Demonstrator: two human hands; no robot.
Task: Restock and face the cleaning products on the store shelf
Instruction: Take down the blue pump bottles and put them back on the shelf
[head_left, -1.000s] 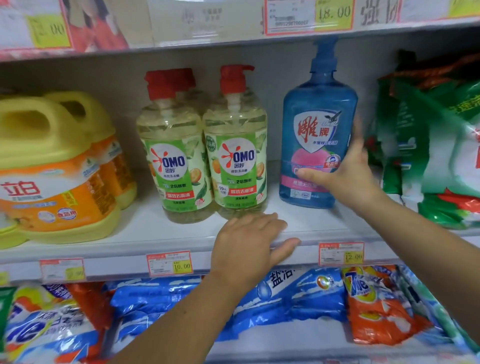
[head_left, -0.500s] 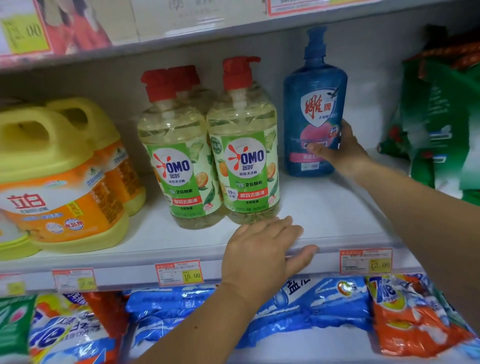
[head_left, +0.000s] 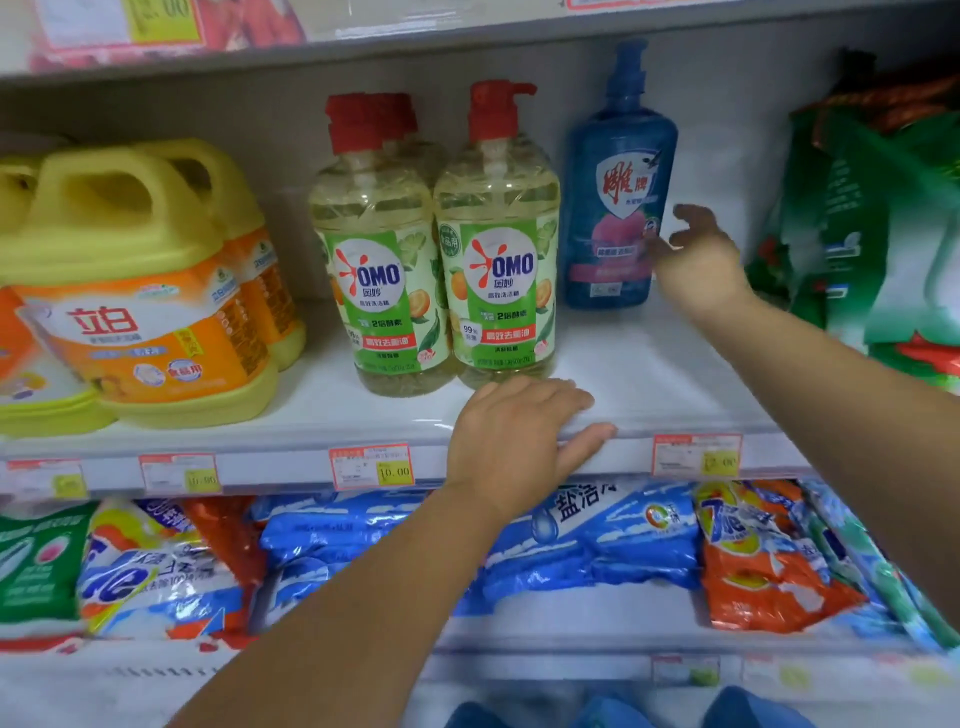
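A blue pump bottle (head_left: 618, 208) stands upright deep on the white shelf (head_left: 649, 384), label facing out. My right hand (head_left: 698, 260) hovers just to its right with fingers spread and loose, holding nothing. My left hand (head_left: 519, 441) rests flat on the shelf's front edge, fingers over the lip, in front of two clear OMO bottles (head_left: 493, 249) with red pumps. More red-capped bottles stand behind those two.
Yellow detergent jugs (head_left: 140, 291) fill the shelf's left side. Green detergent bags (head_left: 872, 234) lean at the right. Blue and orange powder bags (head_left: 597, 535) lie on the shelf below. Price tags (head_left: 371, 467) line the shelf front. Bare shelf lies before the blue bottle.
My right hand pushed the blue bottle back on the shelf, then let go of it and opened. My left hand stayed on the shelf edge.
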